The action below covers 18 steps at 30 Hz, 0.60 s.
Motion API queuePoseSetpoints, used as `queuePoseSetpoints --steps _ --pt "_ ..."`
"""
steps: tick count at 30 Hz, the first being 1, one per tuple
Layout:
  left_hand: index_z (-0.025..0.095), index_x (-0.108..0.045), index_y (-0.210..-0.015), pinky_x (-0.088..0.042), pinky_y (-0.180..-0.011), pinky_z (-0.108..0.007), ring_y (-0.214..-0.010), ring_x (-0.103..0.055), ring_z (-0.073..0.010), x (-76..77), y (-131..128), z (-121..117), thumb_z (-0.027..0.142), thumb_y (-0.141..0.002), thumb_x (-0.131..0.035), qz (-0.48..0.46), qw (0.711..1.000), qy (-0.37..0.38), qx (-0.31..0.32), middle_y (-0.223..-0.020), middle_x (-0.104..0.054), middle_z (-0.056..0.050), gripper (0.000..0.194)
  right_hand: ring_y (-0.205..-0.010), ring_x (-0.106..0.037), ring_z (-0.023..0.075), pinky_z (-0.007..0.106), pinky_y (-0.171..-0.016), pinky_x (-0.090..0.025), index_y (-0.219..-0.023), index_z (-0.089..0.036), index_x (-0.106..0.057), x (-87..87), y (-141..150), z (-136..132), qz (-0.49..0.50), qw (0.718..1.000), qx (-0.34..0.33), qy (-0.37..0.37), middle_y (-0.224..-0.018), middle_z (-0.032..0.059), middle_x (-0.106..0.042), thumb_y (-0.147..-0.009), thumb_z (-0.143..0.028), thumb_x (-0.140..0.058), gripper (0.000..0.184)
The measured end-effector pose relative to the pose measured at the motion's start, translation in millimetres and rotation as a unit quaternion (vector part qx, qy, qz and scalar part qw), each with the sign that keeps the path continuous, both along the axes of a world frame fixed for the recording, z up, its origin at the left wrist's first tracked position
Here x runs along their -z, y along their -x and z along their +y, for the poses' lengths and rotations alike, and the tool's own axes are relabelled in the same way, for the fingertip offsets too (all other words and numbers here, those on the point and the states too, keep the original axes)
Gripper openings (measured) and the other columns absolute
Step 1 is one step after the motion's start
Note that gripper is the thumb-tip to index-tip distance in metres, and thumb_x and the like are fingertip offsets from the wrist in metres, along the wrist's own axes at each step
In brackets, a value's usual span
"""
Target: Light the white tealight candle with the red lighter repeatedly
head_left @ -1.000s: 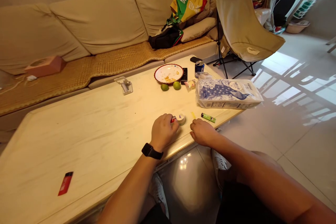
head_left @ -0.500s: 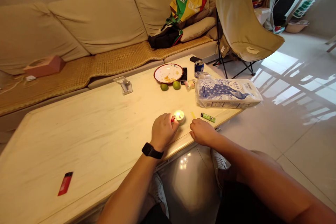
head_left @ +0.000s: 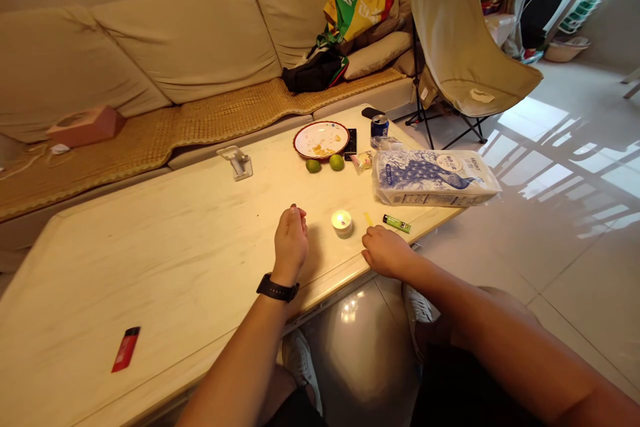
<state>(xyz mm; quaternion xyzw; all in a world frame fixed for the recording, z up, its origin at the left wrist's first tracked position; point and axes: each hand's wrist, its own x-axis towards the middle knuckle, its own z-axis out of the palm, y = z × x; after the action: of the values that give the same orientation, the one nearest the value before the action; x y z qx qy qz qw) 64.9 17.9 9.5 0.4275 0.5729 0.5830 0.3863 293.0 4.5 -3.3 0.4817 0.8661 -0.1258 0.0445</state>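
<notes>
The left hand is raised above the pale marble-look surface, its fingers curled in toward the palm. Those fingers hide the palm, so whether it grasps anything cannot be told from this view. A black smartwatch sits on its wrist. The right hand lies relaxed at the surface's near edge, released, with nothing visible in it. Between the two hands, nearer the right one, stands a lit tea-light candle, touching neither hand, with a small flame in its cup. Just beyond the right hand's fingertips lie a thin yellow stick and a green lighter. Farther ahead of the right hand are a peacock-printed paper tissue pack, a blue drink can, two limes and a plate with crumbs. A red lighter lies well to the left of the left hand, near the surface's edge.
</notes>
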Motion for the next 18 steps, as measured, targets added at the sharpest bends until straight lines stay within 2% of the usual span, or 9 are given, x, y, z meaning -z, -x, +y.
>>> queuePoseSetpoints --steps 9,18 --pt "0.02 -0.058 -0.085 -0.034 -0.052 -0.026 -0.058 -0.04 -0.0115 3.9 1.3 0.5 0.058 -0.101 -0.048 -0.04 0.999 -0.001 0.008 -0.069 -0.045 0.002 0.042 -0.11 -0.06 0.0295 0.036 -0.095 -0.045 -0.108 -0.011 -0.073 0.2 -0.2 -0.6 0.005 1.0 -0.003 -0.01 -0.111 0.0169 -0.069 -0.098 -0.031 -0.054 0.029" --pt "0.02 -0.058 -0.084 -0.036 -0.053 -0.027 -0.058 -0.041 -0.0122 5.2 1.9 1.0 0.056 -0.101 -0.05 -0.017 1.0 -0.002 0.004 -0.066 -0.045 0.002 0.04 -0.11 -0.06 0.0293 0.037 -0.094 -0.045 -0.108 -0.011 -0.073 1.6 -0.2 -0.1 0.005 1.0 -0.004 -0.009 -0.11 0.0167 -0.069 -0.098 -0.03 -0.054 0.028"
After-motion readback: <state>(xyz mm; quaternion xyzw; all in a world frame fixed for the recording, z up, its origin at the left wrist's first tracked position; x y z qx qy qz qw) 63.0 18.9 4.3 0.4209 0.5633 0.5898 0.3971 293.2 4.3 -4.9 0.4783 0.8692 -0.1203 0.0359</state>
